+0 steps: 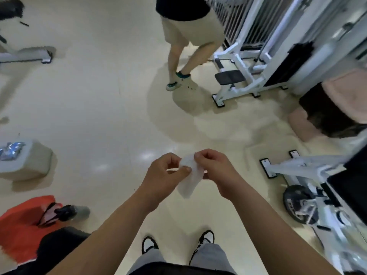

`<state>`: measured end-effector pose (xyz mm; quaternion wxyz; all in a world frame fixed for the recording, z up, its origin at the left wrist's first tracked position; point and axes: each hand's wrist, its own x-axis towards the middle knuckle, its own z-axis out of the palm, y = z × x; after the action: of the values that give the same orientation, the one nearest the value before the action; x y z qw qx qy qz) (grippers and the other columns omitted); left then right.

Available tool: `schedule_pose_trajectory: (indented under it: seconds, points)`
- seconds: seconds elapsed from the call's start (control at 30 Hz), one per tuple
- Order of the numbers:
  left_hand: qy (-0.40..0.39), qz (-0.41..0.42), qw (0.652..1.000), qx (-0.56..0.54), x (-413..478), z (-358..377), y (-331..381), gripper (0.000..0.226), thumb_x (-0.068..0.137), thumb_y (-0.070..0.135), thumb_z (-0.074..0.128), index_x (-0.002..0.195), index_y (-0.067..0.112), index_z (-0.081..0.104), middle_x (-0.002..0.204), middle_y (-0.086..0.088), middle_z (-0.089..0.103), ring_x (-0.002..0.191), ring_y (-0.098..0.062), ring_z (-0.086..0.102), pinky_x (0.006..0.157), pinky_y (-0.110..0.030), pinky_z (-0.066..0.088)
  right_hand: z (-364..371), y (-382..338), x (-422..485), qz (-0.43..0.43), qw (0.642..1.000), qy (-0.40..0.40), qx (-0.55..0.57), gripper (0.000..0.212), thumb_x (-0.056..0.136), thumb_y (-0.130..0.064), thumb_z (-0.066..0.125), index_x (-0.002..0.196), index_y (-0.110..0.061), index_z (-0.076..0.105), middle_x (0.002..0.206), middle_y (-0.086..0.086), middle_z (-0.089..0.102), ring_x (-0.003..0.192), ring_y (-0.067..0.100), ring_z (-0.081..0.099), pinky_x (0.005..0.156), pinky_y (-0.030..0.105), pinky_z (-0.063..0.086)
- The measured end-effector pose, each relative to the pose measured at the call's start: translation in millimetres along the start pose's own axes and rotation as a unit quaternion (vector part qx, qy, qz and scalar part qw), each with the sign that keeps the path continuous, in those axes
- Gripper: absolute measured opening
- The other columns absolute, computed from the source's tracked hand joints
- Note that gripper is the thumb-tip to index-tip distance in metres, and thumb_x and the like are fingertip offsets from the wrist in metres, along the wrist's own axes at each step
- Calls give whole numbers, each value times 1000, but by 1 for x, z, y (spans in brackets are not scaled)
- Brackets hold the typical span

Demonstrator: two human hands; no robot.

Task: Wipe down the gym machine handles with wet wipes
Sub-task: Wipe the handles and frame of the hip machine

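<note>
A white wet wipe (188,179) hangs folded between both my hands in front of me, above the floor. My left hand (164,175) pinches its left edge with thumb and forefinger. My right hand (214,169) pinches its upper right edge. A white gym machine (246,76) with a black pad stands ahead to the right. Another white machine (309,191) with a black weight plate is close on my right. No machine handle is plainly visible.
A person in beige shorts (188,42) stands ahead beside the far machine. A pale stool (25,161) with a shiny packet on it stands at the left. An orange bag (23,221) and a dark bottle (71,212) lie at the lower left. Another person crouches at the right edge.
</note>
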<state>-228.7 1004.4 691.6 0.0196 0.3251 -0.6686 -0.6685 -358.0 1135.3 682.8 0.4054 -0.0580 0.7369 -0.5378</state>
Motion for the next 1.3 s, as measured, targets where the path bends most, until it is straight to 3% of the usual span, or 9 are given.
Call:
schedule_pose_trajectory:
  seconds: [0.23, 0.4, 0.53, 0.63, 0.77, 0.9, 1.1, 1.2, 1.3]
  points:
    - [-174, 12, 982, 76, 15, 201, 39, 14, 91, 20, 67, 82, 19, 57, 70, 11, 57, 60, -5, 48, 58, -17, 38, -190, 61, -70, 16, 971, 190, 145, 15, 102, -19, 60, 92, -10, 67, 84, 7, 68, 75, 21, 65, 77, 44, 58]
    - [-288, 8, 953, 96, 2, 366, 57, 6, 98, 19, 65, 94, 14, 65, 85, 1, 73, 78, -15, 68, 77, -34, 61, -330, 117, -137, 24, 923, 328, 199, 26, 100, -33, 62, 92, -10, 69, 89, 9, 68, 84, 24, 63, 79, 45, 57]
    - [-365, 15, 925, 105, -7, 473, 73, 18, 89, 32, 69, 88, 14, 68, 82, 4, 68, 84, -16, 59, 83, -32, 49, -416, 145, -181, 9, 887, 363, 285, 55, 85, -55, 76, 94, -2, 67, 93, 12, 67, 86, 27, 64, 81, 45, 54]
    - [-417, 8, 903, 107, -13, 529, 89, 47, 77, 46, 63, 100, 6, 70, 104, -15, 72, 100, -30, 64, 103, -48, 48, -458, 155, -203, -5, 879, 366, 306, 85, 68, -69, 84, 95, 8, 60, 94, 15, 63, 85, 29, 62, 77, 43, 50]
    - [-449, 3, 887, 107, 1, 592, 106, 54, 91, 48, 58, 104, -4, 63, 94, -28, 65, 82, -30, 63, 86, -53, 56, -502, 163, -206, -18, 845, 394, 361, 43, 76, -47, 86, 77, -16, 57, 88, 15, 62, 81, 28, 62, 76, 43, 49]
    - [-479, -9, 870, 117, 22, 647, 120, 48, 100, 51, 57, 89, 5, 64, 78, -10, 64, 68, -22, 57, 69, -38, 44, -544, 166, -197, -31, 798, 451, 398, 37, 82, -44, 83, 88, -17, 58, 93, 14, 64, 86, 28, 63, 80, 45, 50]
    - [-626, -203, 748, 84, 29, 714, 145, 39, 102, 52, 46, 102, 38, 82, 110, -5, 78, 102, -22, 74, 99, -44, 51, -596, 163, -206, -20, 699, 548, 458, 33, 87, -50, 74, 95, -19, 63, 97, 11, 68, 91, 27, 68, 95, 54, 56]
    - [-675, -253, 684, 112, 15, 748, 135, 56, 86, 54, 62, 132, 22, 67, 126, -5, 73, 110, -18, 73, 90, -35, 55, -615, 170, -231, -43, 646, 581, 494, 30, 93, -47, 71, 94, -18, 67, 96, 11, 70, 91, 26, 71, 97, 52, 56]
    - [-701, -276, 652, 84, -10, 786, 114, 74, 78, 59, 77, 140, 21, 63, 140, -9, 65, 127, -23, 63, 112, -44, 43, -627, 189, -270, -78, 594, 590, 540, 42, 97, -46, 67, 117, -9, 69, 113, 13, 76, 103, 29, 74, 99, 51, 56]
